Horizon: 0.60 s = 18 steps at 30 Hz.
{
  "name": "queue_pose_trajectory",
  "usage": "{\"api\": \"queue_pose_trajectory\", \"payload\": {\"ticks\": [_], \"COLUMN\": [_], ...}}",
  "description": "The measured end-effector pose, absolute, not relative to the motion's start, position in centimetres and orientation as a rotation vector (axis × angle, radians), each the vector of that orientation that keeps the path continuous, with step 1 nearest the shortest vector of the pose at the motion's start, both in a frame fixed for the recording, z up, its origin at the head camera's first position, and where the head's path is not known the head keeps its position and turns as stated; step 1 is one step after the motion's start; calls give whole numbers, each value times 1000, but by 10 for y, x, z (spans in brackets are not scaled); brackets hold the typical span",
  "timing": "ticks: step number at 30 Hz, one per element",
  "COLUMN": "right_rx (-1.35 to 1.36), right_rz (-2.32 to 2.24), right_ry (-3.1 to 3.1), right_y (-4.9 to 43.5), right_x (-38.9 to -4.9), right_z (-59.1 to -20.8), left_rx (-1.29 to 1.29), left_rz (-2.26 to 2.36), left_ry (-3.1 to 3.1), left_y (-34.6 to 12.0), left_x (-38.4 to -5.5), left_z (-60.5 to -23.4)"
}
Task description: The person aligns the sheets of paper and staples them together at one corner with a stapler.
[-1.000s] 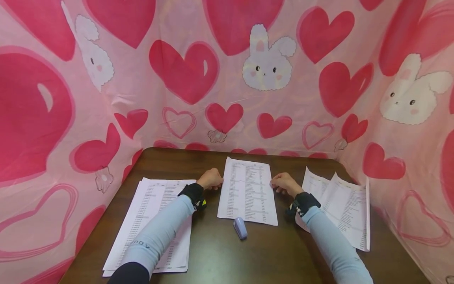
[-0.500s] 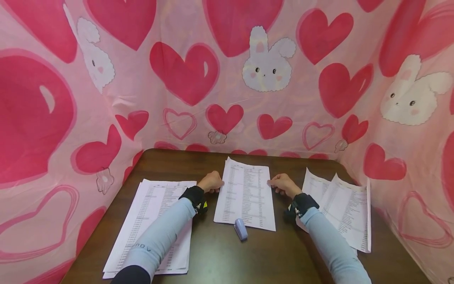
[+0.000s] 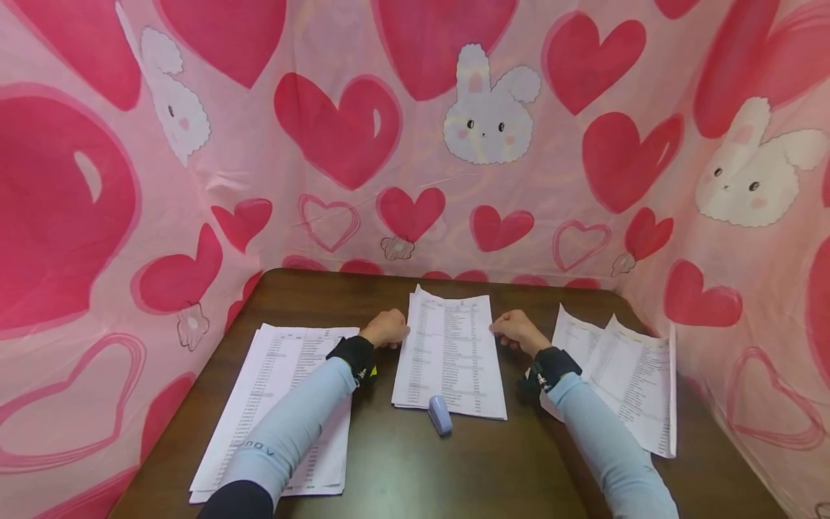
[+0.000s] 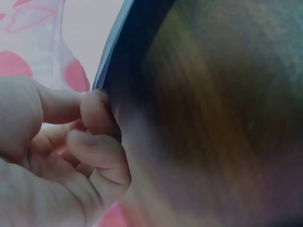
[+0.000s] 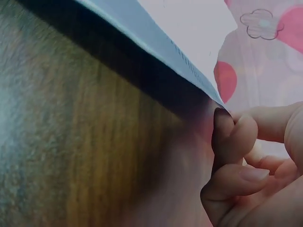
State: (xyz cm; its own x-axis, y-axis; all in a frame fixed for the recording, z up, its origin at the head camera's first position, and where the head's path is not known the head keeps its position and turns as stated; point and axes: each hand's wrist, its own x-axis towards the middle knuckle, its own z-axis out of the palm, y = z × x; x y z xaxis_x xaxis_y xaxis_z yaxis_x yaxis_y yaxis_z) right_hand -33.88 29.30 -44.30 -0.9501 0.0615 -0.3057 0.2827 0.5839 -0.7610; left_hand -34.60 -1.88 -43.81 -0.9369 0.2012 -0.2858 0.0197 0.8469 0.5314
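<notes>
The stack (image 3: 271,375) is lying on the table (image 3: 389,468) left of the stapler (image 3: 439,416), with the left sleeve (image 3: 298,411) passing over it. The stapler is sitting at the near edge of the sheets (image 3: 447,353); whether it is overlapping that edge or only touching it cannot be told. Right of the stapler, loose papers (image 3: 625,375) are curling upward.

The sheets are extending beyond the stapler. Beyond and left of the stapler, the left hand (image 3: 387,329) is pinching their left edge at its fingertips. Beyond and right of it, the right hand (image 3: 519,331) is pinching the right edge likewise. Both wrist views are showing the held edges raised off the table.

Judging by the grip and the uneven far-left corner, the hands are aligning the sheets. For good alignment, both hands should be pinching lightly, level with each other, so that the layers are sliding rather than creasing. Inward pressure should be staying even; excess is likely to be bowing the sheets. Farthest from the stapler, the cloth (image 3: 415,158) is hanging behind the table.
</notes>
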Motion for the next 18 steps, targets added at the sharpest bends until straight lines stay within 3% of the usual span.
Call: {"api": "queue_pose_trajectory", "payload": {"ticks": [8, 18], "right_rx": [276, 253], "right_rz": [-1347, -1361], "right_ry": [2604, 2621], "right_y": [285, 284], "right_x": [-339, -342], "right_z": [-436, -432], "left_rx": [286, 202], "left_rz": [729, 1016], "left_ry": [2770, 2672], "left_y": [-14, -15], "left_x": [-347, -349], "left_z": [-425, -409]}}
